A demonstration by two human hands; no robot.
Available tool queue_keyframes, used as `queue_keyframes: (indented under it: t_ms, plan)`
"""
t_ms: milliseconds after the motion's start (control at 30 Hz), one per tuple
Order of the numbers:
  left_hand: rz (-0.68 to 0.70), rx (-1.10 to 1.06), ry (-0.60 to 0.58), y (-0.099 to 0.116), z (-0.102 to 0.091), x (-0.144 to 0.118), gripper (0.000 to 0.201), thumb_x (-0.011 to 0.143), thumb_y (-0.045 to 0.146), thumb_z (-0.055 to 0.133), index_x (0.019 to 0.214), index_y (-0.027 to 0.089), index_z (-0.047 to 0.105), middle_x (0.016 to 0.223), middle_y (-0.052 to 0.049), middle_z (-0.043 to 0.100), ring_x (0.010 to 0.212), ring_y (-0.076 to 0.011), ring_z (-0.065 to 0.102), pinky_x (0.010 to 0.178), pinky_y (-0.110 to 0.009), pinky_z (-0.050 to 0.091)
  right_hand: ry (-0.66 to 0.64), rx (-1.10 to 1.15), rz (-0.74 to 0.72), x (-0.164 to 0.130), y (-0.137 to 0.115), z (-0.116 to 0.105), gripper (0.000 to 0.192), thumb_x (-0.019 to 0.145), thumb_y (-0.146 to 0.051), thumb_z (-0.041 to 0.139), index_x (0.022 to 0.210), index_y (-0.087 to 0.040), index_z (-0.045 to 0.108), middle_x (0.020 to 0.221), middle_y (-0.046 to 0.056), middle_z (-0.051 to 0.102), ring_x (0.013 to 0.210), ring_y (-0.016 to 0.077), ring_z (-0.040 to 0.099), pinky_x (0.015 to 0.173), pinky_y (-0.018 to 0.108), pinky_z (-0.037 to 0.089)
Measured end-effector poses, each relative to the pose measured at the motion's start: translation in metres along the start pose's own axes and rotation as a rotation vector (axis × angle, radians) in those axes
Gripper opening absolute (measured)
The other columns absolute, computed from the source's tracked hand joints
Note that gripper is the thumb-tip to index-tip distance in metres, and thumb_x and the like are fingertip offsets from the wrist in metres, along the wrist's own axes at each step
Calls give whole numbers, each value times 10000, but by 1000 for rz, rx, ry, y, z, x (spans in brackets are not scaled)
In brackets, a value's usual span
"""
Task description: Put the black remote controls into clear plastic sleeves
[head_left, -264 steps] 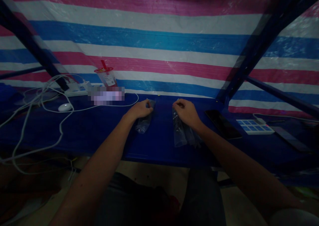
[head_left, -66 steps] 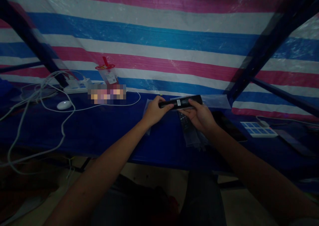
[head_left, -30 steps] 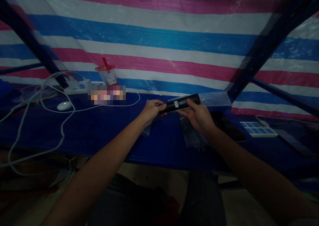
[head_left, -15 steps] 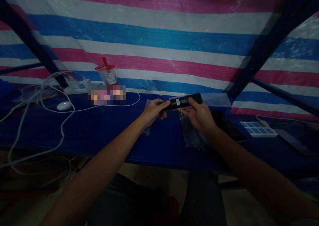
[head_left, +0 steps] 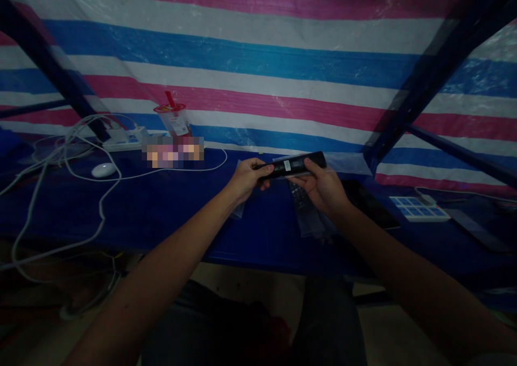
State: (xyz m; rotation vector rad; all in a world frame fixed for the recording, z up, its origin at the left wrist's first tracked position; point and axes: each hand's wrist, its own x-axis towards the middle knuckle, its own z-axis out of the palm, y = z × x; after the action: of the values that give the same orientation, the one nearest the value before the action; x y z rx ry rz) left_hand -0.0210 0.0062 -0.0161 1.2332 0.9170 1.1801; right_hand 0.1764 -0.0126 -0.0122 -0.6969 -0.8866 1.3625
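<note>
Holding a black remote control (head_left: 297, 164) level above the blue table (head_left: 161, 204), we find both hands engaged on it. Our left hand (head_left: 246, 178) pinches the near end between thumb and fingers; our right hand (head_left: 323, 188) cradles the middle from beneath, thumb laid on top. A small white label shows on the upper face. The far end sits inside a clear plastic sleeve (head_left: 347, 162), which lies loose around it.

We judge the remote light, rigid and fairly smooth, unlikely to flex or break under ordinary grip. The long side edges give the surest hold. The sleeve is thin, soft and slippery, so it offers no purchase for carrying.

Below the right hand, a second remote in its bag (head_left: 305, 207) rests on the table. Another clear bag (head_left: 239, 207) lies beneath the left wrist. Elsewhere we note a white mouse (head_left: 103, 169), white cables (head_left: 60, 156), a lidded drink cup (head_left: 174, 119) and a dark phone (head_left: 374, 199).
</note>
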Motion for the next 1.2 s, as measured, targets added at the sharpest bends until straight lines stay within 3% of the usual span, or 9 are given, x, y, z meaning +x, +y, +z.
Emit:
queue_keyframes:
  t_ms: [133,233,333,400,500,600,833,1200]
  plan:
    - [35,105,-9,-2,0,0,256,846,353,739,837,171,559,616,-12,631,437,-103,557,421,-234,388,11,-7,-8,0,0,-1,190,824,-273,753,936,-199,618,953,59,746,940,260,743,911,507,614]
    - [130,311,34,-5,0,0,295,860,408,726,981,188,572,658,-2,642,461,-120,570,468,-259,437,33,-17,-9,1,-1,-2,161,842,-258,726,938,-194,614,949,63,747,927,251,744,913,501,610]
    - [400,639,99,-9,-2,0,330,841,376,762,1087,217,611,898,-40,700,745,-175,677,701,-335,543,63,-23,-19,2,0,-4,164,840,-258,727,935,-190,612,917,58,745,889,243,744,903,496,613]
    - [572,832,103,-11,-5,1,345,805,363,804,1076,216,649,1055,-67,691,988,-222,668,897,-408,533,78,-23,-22,3,1,-5,175,833,-261,734,930,-187,608,899,58,741,866,242,744,895,499,615]
    - [676,962,67,-13,-9,2,428,767,346,840,1125,202,655,1145,-88,658,1115,-244,627,1011,-448,493,94,-27,-17,5,1,-7,184,823,-257,743,918,-191,599,892,56,735,855,241,744,892,503,615]
    - [676,989,59,-14,-10,3,412,812,325,799,1171,191,646,1158,-97,653,1109,-239,626,1013,-438,495,94,-35,-19,7,0,-8,200,811,-263,759,902,-196,594,898,52,729,865,245,745,897,508,615]
    - [530,875,183,-7,-7,1,275,968,369,563,1133,175,666,1103,-122,709,1027,-249,653,950,-434,498,142,-54,-24,9,-1,-12,212,812,-286,756,903,-213,579,882,33,732,872,228,742,895,463,628]
    - [512,915,154,-8,-10,1,343,1006,374,446,1172,143,637,1108,-152,694,1041,-276,627,968,-450,450,205,-32,-34,14,-2,-15,177,815,-247,737,864,-203,572,839,26,703,816,218,732,877,482,627]
